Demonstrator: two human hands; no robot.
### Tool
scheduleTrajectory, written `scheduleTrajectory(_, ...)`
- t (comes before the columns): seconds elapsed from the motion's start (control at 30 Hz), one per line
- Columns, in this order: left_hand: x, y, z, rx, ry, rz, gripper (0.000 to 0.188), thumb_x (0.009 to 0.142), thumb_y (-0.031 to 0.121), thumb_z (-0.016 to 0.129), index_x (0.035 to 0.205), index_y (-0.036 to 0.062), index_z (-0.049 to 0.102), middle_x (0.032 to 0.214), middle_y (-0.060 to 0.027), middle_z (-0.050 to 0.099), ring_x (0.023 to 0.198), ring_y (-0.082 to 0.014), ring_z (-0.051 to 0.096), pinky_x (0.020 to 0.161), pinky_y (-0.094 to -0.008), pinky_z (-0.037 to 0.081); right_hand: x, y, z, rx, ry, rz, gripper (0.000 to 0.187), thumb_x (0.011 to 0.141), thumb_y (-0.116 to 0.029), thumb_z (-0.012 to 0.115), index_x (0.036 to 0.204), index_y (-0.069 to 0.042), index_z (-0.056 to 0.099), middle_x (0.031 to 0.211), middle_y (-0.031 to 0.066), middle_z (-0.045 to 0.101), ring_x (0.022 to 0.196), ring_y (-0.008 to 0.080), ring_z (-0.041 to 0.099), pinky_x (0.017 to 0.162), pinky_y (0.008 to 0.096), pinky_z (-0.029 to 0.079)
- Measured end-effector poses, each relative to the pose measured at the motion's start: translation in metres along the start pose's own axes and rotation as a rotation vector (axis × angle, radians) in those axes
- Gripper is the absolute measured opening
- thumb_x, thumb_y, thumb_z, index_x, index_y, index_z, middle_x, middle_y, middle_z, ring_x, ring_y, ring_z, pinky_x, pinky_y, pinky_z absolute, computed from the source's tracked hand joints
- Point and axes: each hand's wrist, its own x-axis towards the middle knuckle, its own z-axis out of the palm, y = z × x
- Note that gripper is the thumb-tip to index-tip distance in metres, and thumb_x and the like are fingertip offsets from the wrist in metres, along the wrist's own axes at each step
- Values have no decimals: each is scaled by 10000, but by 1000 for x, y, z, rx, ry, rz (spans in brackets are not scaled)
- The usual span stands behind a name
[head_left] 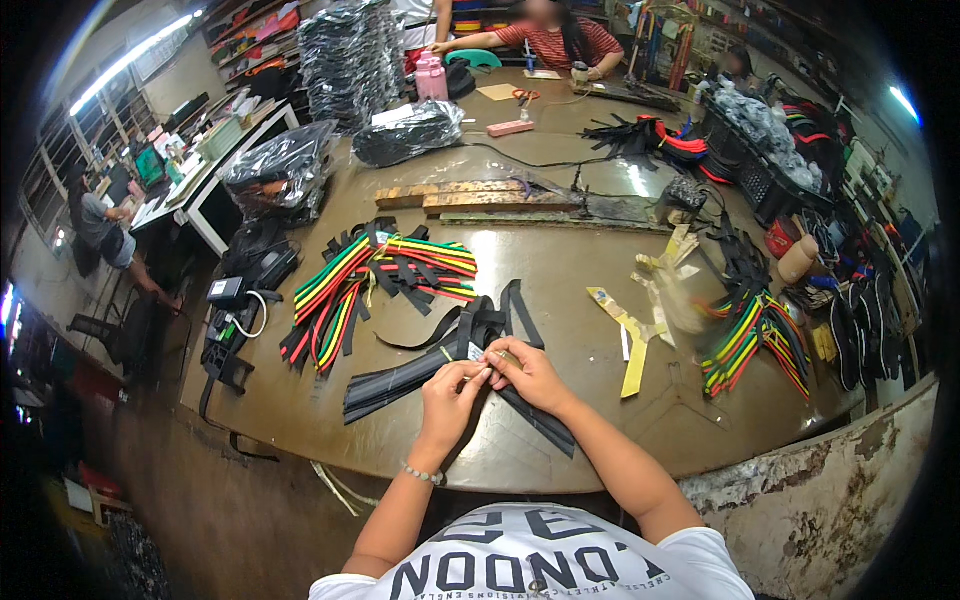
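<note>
A bundle of black webbing straps (395,388) lies at the near edge of the table, fanned toward the left and the lower right. Over its middle my left hand (452,398) and my right hand (528,378) meet, fingertips pinched together. Whatever sits between the fingertips is too small to make out. A small white tag (475,352) shows just behind them. Beyond and to the left rests a bundle of red, yellow, green and black straps (385,280). Another multicoloured bundle (757,350) lies at the right.
Yellow tape-like strips (632,335) lie right of my hands. Farther back are a long wooden bar (480,198), a plastic-wrapped pack (408,135), a pink bottle (431,78) and orange-handled scissors (526,97). A black crate (750,150) stands at the right; a person sits across the table.
</note>
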Motion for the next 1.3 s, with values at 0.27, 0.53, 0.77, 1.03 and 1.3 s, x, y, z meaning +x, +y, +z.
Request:
scheduleTrajectory(0.27,1,-6,4,349,-63,489,165,764,-35,682,916,-26,618,972,-147,640,881,-295,634,748,-366,530,10,-1,2,-111,117,223,167,953,-190,608,941,-25,621,696,-3,622,567,42,544,494,204,430)
scheduleTrajectory(0.53,17,-18,-2,-85,-274,-37,109,838,24,689,872,-11,592,920,-98,677,724,-127,591,648,-294,490,-4,-2,-2,31,234,72,216,893,-19,634,1095,35,578,1100,86,486,748,97,600,659,212,554)
scheduleTrajectory(0.77,28,-29,-16,-602,-347,-393,158,889,90,698,841,40,556,939,-77,674,757,-66,574,627,-213,464,-14,-9,1,-474,88,-227,150,821,1,698,965,11,656,1054,76,583,833,104,610,666,221,545)
scheduleTrajectory(1.03,26,-30,-11,-583,-286,-353,134,893,52,684,853,24,559,945,-77,649,738,-51,548,645,-203,473,-12,-15,-4,-426,117,-335,111,798,-33,691,821,-11,584,957,81,615,808,146,587,657,272,488)
scheduleTrajectory(1.3,25,-28,-10,-598,-294,-313,138,890,46,684,842,16,558,918,-72,662,734,-46,549,671,-203,474,-10,-18,-2,-554,32,-351,168,872,-131,709,939,19,679,800,54,662,673,95,593,590,276,478)
